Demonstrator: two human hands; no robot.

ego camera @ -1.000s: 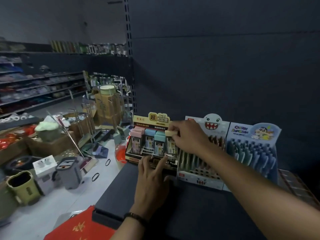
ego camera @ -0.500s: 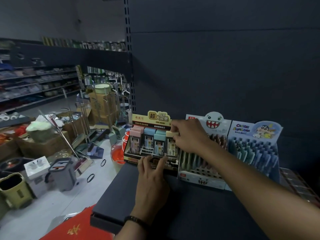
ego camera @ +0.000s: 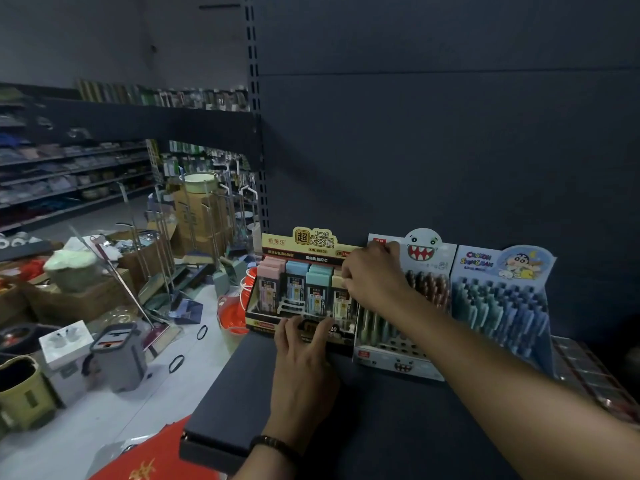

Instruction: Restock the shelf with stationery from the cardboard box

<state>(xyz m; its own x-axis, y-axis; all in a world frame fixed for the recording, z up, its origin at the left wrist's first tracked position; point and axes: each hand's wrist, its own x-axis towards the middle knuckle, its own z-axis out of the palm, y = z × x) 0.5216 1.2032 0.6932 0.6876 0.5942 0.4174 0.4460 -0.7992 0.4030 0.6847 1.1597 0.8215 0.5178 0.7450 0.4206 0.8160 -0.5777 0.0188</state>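
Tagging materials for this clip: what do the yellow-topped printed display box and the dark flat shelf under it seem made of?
Yellow-topped printed display box: likely thin cardboard, given its flat die-cut header and printed faces. Dark flat shelf: probably matte painted metal, judging by its thin folded front lip; laminated board is possible.

The case [ego camera: 340, 299] pinched by the right hand [ego camera: 372, 278] has a matt plastic cap over a clear, shiny body, like its neighbours just left of the grip. The display box [ego camera: 311, 245] around them is printed card with a slight sheen. Just right of the grip, the ghost-faced pen box [ego camera: 424, 249] is smooth card too. Below the grip, the shelf [ego camera: 381, 427] looks like dark, matt painted metal.
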